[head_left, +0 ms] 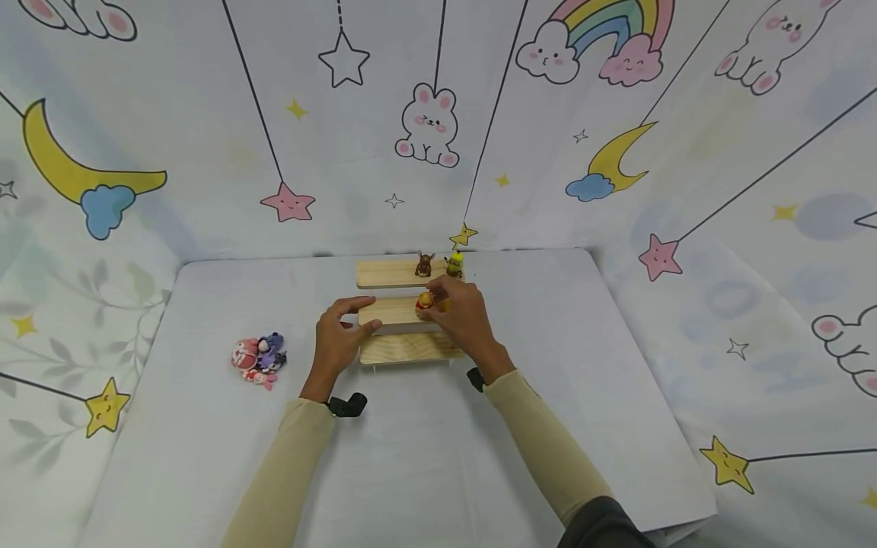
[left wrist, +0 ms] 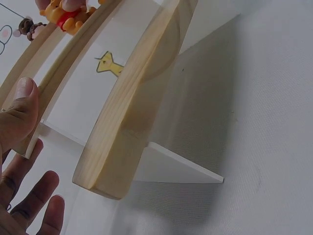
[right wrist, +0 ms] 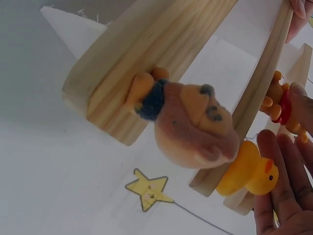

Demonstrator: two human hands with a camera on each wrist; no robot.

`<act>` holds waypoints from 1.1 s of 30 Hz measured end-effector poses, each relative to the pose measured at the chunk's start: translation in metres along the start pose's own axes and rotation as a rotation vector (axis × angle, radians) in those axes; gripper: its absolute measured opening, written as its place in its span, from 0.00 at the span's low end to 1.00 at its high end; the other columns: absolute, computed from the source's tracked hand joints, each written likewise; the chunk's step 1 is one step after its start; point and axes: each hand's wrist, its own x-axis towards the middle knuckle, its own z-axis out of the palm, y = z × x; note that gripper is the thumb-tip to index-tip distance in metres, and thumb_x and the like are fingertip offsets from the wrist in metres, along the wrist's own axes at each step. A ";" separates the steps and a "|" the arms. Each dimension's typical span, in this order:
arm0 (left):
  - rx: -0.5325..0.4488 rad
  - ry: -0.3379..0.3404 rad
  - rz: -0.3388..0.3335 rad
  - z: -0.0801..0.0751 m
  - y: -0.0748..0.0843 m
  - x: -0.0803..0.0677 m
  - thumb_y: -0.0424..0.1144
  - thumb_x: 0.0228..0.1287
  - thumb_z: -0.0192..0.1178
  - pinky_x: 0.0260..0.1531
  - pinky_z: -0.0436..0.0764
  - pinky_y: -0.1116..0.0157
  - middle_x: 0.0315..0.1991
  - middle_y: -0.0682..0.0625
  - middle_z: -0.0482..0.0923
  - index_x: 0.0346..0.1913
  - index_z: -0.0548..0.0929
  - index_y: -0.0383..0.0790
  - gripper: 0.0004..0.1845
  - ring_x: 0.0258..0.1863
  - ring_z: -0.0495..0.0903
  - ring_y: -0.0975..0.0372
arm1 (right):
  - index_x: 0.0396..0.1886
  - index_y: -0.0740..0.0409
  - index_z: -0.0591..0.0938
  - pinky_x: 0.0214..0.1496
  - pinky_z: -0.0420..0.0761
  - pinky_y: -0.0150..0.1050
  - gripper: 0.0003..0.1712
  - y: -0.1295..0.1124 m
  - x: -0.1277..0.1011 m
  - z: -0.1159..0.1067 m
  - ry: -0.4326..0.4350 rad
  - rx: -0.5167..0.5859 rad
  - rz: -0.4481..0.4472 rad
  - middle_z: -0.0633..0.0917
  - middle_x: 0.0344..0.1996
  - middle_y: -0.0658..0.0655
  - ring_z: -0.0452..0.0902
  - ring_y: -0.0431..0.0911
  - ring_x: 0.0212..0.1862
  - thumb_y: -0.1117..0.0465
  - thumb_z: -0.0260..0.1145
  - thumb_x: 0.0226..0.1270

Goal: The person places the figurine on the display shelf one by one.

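A tiered wooden shelf [head_left: 393,350] with white side supports stands mid-table. At the left end of its middle board [head_left: 387,310], my left hand [head_left: 333,342] grips the wood, thumb in front and a finger beneath. My right hand [head_left: 466,316] pinches a yellow bear figurine in a red shirt [head_left: 425,300] on that board. Beside it, a yellow duck figurine [right wrist: 254,169] sits by my right fingers. A round-headed figurine with a blue collar [right wrist: 156,100] stands on the bottom board, hidden by my right hand in the head view.
On the top board stand a brown eared figurine [head_left: 424,265] and a yellow-green one [head_left: 454,264]. A cluster of pink and purple figurines [head_left: 259,358] lies on the white table [head_left: 411,457] at the left. A patterned cloth backdrop [head_left: 205,152] rises behind the table.
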 end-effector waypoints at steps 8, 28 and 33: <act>0.006 -0.004 -0.002 0.000 0.001 0.000 0.40 0.62 0.79 0.58 0.76 0.49 0.66 0.47 0.83 0.64 0.88 0.51 0.26 0.63 0.78 0.50 | 0.52 0.56 0.88 0.59 0.79 0.54 0.27 0.004 -0.011 -0.013 0.149 -0.016 -0.027 0.90 0.42 0.57 0.87 0.50 0.46 0.56 0.87 0.53; -0.001 -0.005 0.007 -0.002 -0.001 0.001 0.46 0.60 0.80 0.57 0.77 0.50 0.64 0.48 0.83 0.63 0.88 0.52 0.26 0.64 0.78 0.47 | 0.58 0.52 0.88 0.67 0.72 0.61 0.31 0.034 -0.036 -0.019 0.151 0.059 0.222 0.88 0.49 0.56 0.85 0.51 0.52 0.53 0.88 0.53; 0.001 -0.004 0.010 -0.002 -0.001 0.001 0.44 0.61 0.79 0.57 0.77 0.50 0.65 0.48 0.83 0.63 0.88 0.52 0.26 0.63 0.78 0.50 | 0.56 0.51 0.90 0.63 0.81 0.53 0.29 0.038 -0.038 -0.013 0.116 0.086 0.258 0.88 0.49 0.53 0.86 0.50 0.52 0.53 0.88 0.53</act>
